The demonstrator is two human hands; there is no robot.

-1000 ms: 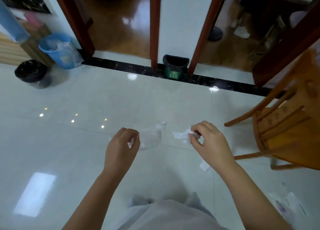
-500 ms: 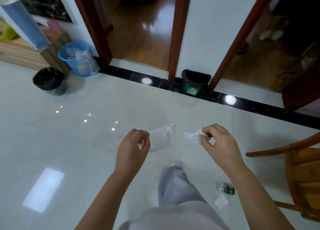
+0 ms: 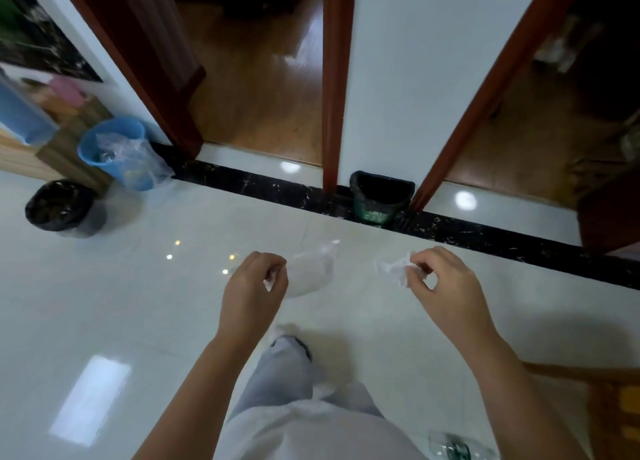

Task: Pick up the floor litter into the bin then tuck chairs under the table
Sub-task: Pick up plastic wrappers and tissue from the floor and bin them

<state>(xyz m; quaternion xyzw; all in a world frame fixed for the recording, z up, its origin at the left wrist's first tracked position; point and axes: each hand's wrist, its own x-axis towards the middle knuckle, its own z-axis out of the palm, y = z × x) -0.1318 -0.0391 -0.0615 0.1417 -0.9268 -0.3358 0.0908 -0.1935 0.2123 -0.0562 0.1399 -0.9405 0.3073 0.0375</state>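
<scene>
My left hand (image 3: 254, 291) pinches a clear plastic bag (image 3: 311, 272) that hangs out to its right. My right hand (image 3: 445, 286) pinches a crumpled white tissue (image 3: 393, 269) by its edge. Both hands are held out over the white tiled floor, apart from each other. A small green bin with a black liner (image 3: 379, 196) stands ahead against the wall between two doorways. A wooden chair (image 3: 613, 411) shows only in part at the lower right. A plastic bottle (image 3: 453, 447) lies on the floor at the bottom right.
At the left stand a blue bucket with a clear bag (image 3: 117, 151) and a black-lined bin (image 3: 60, 208). A black marble strip (image 3: 502, 241) runs along the doorway thresholds. My leg (image 3: 287, 373) steps forward below the hands.
The view has moved forward and to the left, towards the green bin. The chair has slid out to the lower right corner. Both hands hold the same litter as before.
</scene>
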